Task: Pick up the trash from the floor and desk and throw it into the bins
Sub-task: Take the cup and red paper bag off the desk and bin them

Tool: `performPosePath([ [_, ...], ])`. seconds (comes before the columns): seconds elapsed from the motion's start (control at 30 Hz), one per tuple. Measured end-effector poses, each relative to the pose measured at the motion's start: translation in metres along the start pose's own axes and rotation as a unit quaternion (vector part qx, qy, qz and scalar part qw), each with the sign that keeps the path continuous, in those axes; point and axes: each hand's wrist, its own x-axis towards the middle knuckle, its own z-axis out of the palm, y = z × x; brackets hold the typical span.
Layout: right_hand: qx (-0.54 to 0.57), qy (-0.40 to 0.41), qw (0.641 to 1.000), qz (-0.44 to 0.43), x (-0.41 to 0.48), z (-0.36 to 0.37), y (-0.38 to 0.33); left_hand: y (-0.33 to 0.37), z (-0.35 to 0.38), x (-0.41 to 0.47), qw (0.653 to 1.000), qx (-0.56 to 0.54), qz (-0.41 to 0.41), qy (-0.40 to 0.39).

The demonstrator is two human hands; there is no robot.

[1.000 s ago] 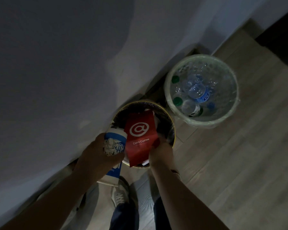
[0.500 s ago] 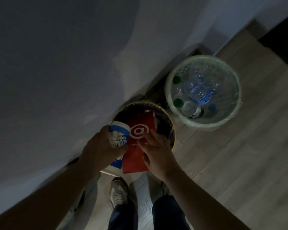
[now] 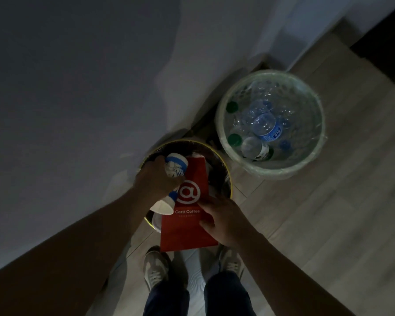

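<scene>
sneakers (image 3: 156, 267): two pale ones with dark trouser legs at the bottom edge, standing on the wood floor (image 3: 328, 224). A white thing (image 3: 194, 272) lies between them (we can't tell what it is).
right hand (image 3: 225, 221): grasps the right edge of the red paper bag (image 3: 185, 231), fingers curled over its front. The thumb is hidden from us.
red paper bag: flat, and we read a white @ mark and "Cotti Coffee" on it. Its far end is inside the dark bin (image 3: 229, 179); its near end sticks out past the rim toward the sneakers.
left hand (image 3: 155, 181): clenched round the paper cup (image 3: 177, 164), fingers wrapped over its middle.
paper cup: white with blue print, tilted, and overlapping the bag's left edge in our view. It is held over the dark bin's mouth.
dark bin: thin yellow rim, close to the wall. We see dim trash inside, too dark to name.
lined bin (image 3: 220, 124): just beside the dark bin, farther off and to the right, with a clear liner folded over the rim.
bottles (image 3: 266, 127): clear plastic, piled in the lined bin. One has a blue label, and there are a few green caps.
wall (image 3: 78, 87): plain grey, filling the left and top.
</scene>
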Motion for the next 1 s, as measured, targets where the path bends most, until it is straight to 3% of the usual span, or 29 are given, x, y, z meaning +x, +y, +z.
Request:
performPosePath([
  [0.17, 0.004, 0.019, 1.000, 0.002, -0.005, 0.000, 0.002, 0.018, -0.005, 0.003, 0.993, 0.075, 0.080, 0.043],
  [0.37, 0.003, 0.016, 1.000, 0.018, -0.002, 0.006, 0.002, 0.011, 0.010, -0.001, 0.967, 0.199, 0.155, 0.020],
  [0.63, 0.022, 0.014, 0.999, 0.025, -0.005, 0.001, -0.001, 0.011, 0.014, 0.021, 0.929, 0.350, 0.120, 0.009],
  [0.73, 0.034, 0.022, 0.999, 0.032, -0.004, -0.004, -0.002, 0.020, 0.005, 0.018, 0.931, 0.345, 0.118, 0.004],
  [0.9, 0.030, 0.048, 0.997, 0.051, -0.019, -0.022, -0.006, 0.031, -0.021, -0.010, 0.917, 0.350, 0.180, 0.056],
  [1.0, 0.016, 0.059, 0.996, 0.064, -0.037, -0.042, -0.012, 0.042, -0.042, -0.038, 0.919, 0.348, 0.181, 0.040],
])
